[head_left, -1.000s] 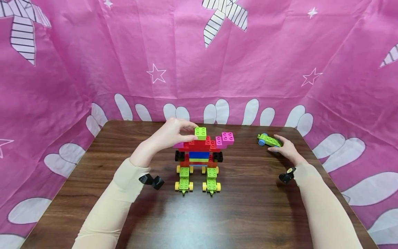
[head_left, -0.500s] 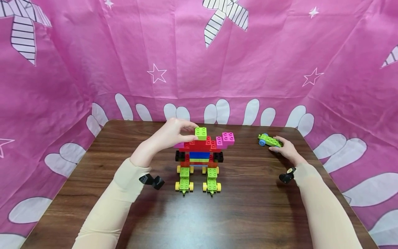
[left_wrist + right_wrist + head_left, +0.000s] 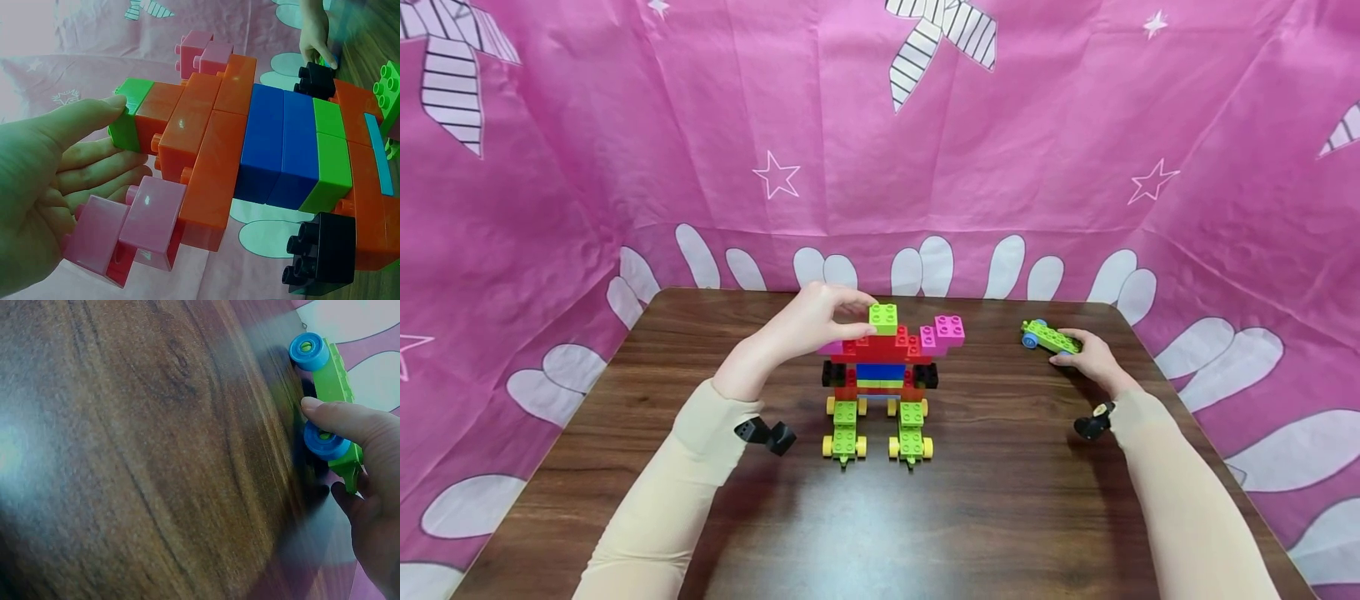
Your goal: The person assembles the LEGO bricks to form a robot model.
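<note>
A robot-like figure of toy building bricks stands upright mid-table, its red bricks above blue bricks and two green wheeled bases with yellow wheels at the bottom. My left hand pinches the lime-green brick on its top; in the left wrist view the thumb lies on that brick, with the other fingers partly hidden behind the figure. At the far right, my right hand grips the near end of a green toy car base with blue wheels. Its thumb lies by one wheel.
Pink bricks jut out as the figure's arms, and black bricks stick out lower at both sides. The brown wooden table is enclosed by a pink patterned cloth at the back and sides.
</note>
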`<move>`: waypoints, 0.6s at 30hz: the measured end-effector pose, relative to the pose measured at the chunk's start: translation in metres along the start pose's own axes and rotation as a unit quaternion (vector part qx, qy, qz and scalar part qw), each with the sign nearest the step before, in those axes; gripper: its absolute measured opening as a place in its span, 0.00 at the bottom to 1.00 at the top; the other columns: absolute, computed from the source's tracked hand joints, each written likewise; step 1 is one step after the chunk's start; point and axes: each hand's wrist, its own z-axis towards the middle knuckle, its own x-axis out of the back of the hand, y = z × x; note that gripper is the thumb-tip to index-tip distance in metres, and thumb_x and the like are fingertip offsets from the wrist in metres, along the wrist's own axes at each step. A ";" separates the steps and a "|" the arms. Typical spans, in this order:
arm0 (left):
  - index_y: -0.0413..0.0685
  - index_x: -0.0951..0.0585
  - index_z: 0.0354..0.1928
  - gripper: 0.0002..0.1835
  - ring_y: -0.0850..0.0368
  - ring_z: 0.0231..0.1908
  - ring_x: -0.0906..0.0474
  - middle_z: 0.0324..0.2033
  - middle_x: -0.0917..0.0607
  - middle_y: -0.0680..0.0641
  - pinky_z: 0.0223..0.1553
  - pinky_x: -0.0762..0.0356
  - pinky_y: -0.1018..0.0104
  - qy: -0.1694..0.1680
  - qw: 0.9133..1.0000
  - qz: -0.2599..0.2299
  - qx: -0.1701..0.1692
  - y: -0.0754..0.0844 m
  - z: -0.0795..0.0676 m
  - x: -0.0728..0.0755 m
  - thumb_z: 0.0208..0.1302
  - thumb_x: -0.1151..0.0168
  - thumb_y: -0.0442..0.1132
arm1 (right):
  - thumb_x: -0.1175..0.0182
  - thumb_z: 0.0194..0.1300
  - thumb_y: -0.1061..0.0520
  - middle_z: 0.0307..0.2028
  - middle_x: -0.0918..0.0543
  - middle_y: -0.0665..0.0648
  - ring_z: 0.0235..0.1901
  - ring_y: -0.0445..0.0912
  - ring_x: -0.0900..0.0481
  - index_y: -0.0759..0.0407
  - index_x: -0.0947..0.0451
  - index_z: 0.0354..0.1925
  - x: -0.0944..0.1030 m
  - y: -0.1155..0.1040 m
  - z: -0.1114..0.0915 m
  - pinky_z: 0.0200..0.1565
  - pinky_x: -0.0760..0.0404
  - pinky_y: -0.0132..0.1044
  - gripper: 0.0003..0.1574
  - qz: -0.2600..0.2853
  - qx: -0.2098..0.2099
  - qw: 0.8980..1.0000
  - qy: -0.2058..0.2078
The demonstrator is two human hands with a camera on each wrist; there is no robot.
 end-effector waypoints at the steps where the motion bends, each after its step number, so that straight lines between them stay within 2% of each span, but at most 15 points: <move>1: 0.41 0.17 0.51 0.21 0.53 0.45 0.17 0.43 0.13 0.45 0.51 0.21 0.58 0.000 1.000 -0.001 0.000 0.000 0.000 0.000 0.58 0.31 0.44 | 0.31 0.56 0.56 0.59 0.32 0.78 0.52 0.64 0.33 0.73 0.37 0.64 0.000 0.000 0.000 0.55 0.35 0.56 0.44 -0.001 0.000 1.000 -0.001; 8: 0.41 0.17 0.51 0.21 0.54 0.45 0.16 0.42 0.12 0.46 0.51 0.21 0.59 0.003 1.000 -0.001 -0.004 0.001 0.000 0.000 0.58 0.30 0.44 | 0.30 0.55 0.55 0.58 0.31 0.76 0.51 0.62 0.32 0.71 0.35 0.64 0.002 -0.003 -0.002 0.53 0.34 0.52 0.43 -0.001 -0.003 1.000 -0.014; 18: 0.41 0.17 0.51 0.20 0.54 0.45 0.16 0.42 0.12 0.46 0.51 0.20 0.59 0.006 1.000 -0.001 -0.003 0.001 -0.001 -0.001 0.58 0.31 0.44 | 0.28 0.53 0.52 0.59 0.30 0.75 0.53 0.62 0.32 0.69 0.33 0.63 -0.001 -0.007 -0.007 0.54 0.35 0.53 0.45 -0.007 0.000 1.000 -0.027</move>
